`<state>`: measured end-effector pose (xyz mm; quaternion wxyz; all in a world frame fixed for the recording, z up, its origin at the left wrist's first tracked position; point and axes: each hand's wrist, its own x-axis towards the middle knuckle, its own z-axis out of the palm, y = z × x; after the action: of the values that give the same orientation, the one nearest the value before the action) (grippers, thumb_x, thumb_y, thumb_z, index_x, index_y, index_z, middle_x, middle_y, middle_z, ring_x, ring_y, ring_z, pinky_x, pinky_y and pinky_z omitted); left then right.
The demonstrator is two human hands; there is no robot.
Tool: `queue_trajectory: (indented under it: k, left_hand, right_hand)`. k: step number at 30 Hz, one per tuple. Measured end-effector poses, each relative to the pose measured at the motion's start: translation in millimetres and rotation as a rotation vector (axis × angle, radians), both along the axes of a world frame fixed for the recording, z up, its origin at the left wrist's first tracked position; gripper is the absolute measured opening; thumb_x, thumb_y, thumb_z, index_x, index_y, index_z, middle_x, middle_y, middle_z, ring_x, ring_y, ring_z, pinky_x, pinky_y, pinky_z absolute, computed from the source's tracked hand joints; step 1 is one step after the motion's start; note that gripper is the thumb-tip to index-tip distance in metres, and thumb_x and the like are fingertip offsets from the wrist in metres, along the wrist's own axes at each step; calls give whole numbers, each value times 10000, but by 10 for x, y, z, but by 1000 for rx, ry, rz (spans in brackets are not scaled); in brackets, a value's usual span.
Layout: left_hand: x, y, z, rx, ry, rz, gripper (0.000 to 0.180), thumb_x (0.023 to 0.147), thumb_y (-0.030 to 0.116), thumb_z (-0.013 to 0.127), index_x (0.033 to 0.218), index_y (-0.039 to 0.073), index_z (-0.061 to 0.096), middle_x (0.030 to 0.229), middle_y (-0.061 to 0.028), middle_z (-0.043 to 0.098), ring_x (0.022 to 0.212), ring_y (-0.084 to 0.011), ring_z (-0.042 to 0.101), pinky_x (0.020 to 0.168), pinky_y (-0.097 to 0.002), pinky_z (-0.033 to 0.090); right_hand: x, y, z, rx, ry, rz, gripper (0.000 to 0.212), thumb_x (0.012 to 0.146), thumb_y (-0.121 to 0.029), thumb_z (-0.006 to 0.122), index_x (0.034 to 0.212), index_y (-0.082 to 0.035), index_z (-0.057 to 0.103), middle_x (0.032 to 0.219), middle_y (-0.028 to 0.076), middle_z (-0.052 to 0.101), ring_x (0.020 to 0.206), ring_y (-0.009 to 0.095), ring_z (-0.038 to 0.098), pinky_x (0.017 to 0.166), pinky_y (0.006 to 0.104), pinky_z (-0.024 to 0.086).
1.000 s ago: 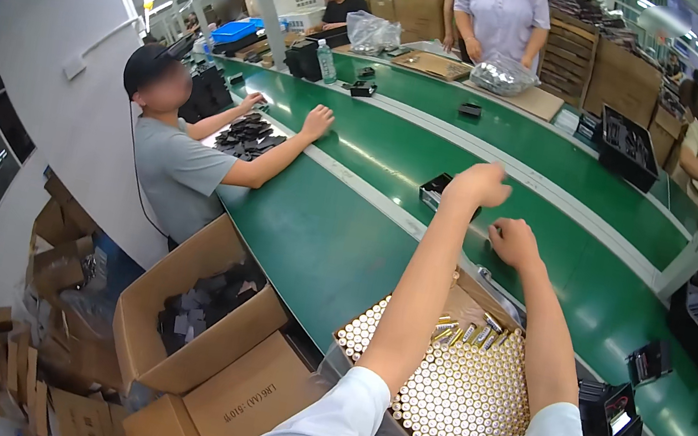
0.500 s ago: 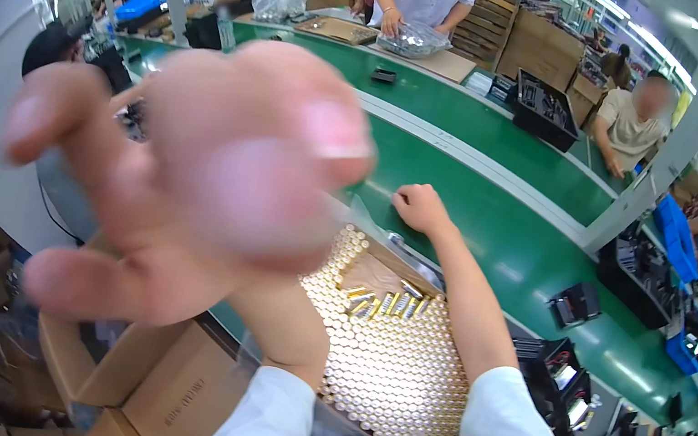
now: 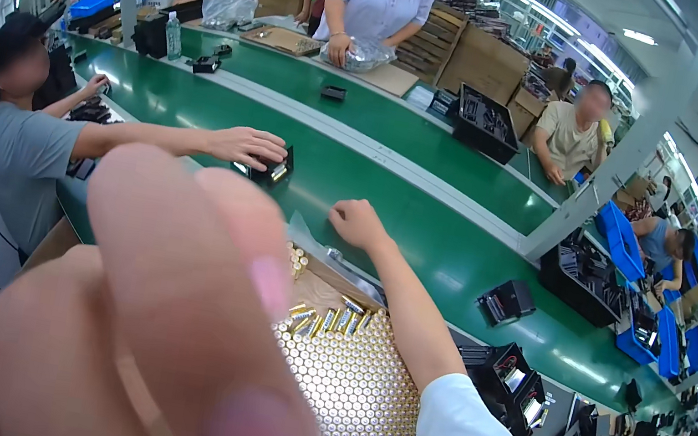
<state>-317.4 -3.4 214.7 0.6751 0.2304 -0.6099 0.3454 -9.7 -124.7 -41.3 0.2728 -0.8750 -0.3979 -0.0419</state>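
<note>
My left hand [image 3: 177, 309] looms very close to the camera, large and slightly blurred. Its fingers are bent but apart, and nothing shows between them. My right hand [image 3: 357, 222] rests on the green belt [image 3: 422, 221] with its fingers curled in; what they may hold is hidden. Between my arms lies a carton of batteries [image 3: 349, 384], packed upright in tight rows. Several loose batteries [image 3: 330, 320] lie on their sides on top, beside a bare brown patch [image 3: 313, 293]. My left hand covers the carton's left part.
A co-worker's hand [image 3: 250, 146] at the left touches a black case [image 3: 269, 170] on the belt. Another black case [image 3: 506, 302] sits to the right. Open black cases [image 3: 510, 384] stand by my right arm. Black and blue bins line the far right.
The view has shifted, so the scene sits further left. My left hand has swung lower in the picture, its fingers turned downward. The co-worker's reaching arm now shows; my right hand stays on the belt.
</note>
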Motion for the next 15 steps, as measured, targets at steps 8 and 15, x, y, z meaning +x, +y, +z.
queue_trajectory:
  k: [8,15]
  left_hand:
    - [-106,-101,-66,-50,-43,-224,120,927,196,581,1045,186,600,1060,42,577,1023,-156,500,932,-344,344]
    - [-222,-124,-204,-16,-150,-450,171,939,155,549,1105,130,583,1123,-24,578,1027,-193,540,954,-353,363]
  right_hand:
    - [31,83,17,-3,4,21,213,833,-171,574,848,-3,705,767,133,698,643,333,613,638,380,500]
    - [61,66,-31,29,-7,26,221,836,-184,572,843,-4,700,776,135,699,653,338,616,648,387,506]
